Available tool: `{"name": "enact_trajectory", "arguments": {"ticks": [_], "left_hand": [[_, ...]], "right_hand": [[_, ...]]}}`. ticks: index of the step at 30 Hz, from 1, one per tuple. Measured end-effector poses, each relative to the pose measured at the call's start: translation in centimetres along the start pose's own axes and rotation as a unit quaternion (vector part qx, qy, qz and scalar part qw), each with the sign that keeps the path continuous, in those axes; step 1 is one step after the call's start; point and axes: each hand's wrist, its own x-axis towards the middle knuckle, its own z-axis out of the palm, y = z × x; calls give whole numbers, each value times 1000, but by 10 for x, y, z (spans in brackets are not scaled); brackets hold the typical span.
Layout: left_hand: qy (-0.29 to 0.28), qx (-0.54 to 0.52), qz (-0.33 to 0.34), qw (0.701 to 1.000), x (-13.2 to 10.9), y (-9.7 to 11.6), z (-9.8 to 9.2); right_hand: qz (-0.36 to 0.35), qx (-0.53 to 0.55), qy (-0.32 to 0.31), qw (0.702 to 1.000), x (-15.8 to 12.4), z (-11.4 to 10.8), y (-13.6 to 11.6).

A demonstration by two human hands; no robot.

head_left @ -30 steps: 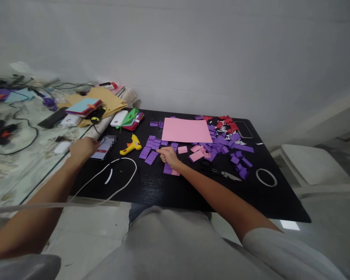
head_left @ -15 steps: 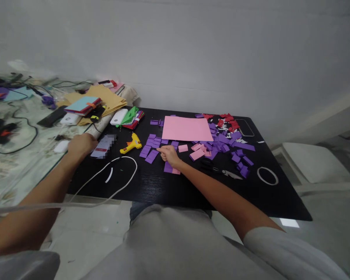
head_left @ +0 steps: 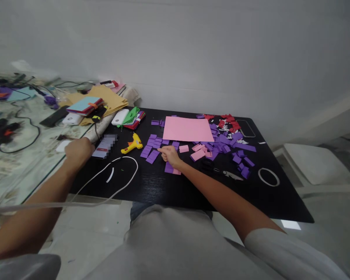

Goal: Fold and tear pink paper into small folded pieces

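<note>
My left hand (head_left: 79,153) is closed at the black table's left edge, beside a phone (head_left: 102,147) with a lit screen. Its fingers curl under and away, so what they hold, if anything, is hidden. Near the table's middle my right hand (head_left: 169,155) is closed, thumb and forefinger together, with its fingertips by several folded purple paper pieces (head_left: 152,156). Whatever is in that pinch is too small to make out. Under the right wrist lies a purple and pink paper piece (head_left: 169,168). A yellow glue gun (head_left: 132,144) rests between the two hands.
A pink sheet (head_left: 188,129) lies behind my right hand, with purple, pink and red paper pieces around it. Scissors (head_left: 224,172) and a white ring (head_left: 268,177) are to the right. A white cable (head_left: 125,186) loops at the front left. Envelopes (head_left: 113,99) lie on the side table.
The whole view has shifted slightly to the right. My left hand has dropped a little and sits slightly lower beside the phone. The right hand stays by the purple pieces.
</note>
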Motion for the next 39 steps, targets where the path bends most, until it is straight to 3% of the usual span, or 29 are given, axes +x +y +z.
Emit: {"name": "enact_trajectory", "arguments": {"ticks": [10,17,26,39], "left_hand": [[-2,-43,-39,998,-27,1,12],[-32,-78,-1,996,-44,4,19],[0,-82,17,996,-37,27,17],[33,-108,48,992,-33,41,25]], "right_hand": [[41,-27,-2,999,4,-4,7],[8,-6,-4,1000,1,-1,2],[-5,-7,-7,1000,-2,2,-3],[-41,-68,-9,997,-3,1,4]]}}
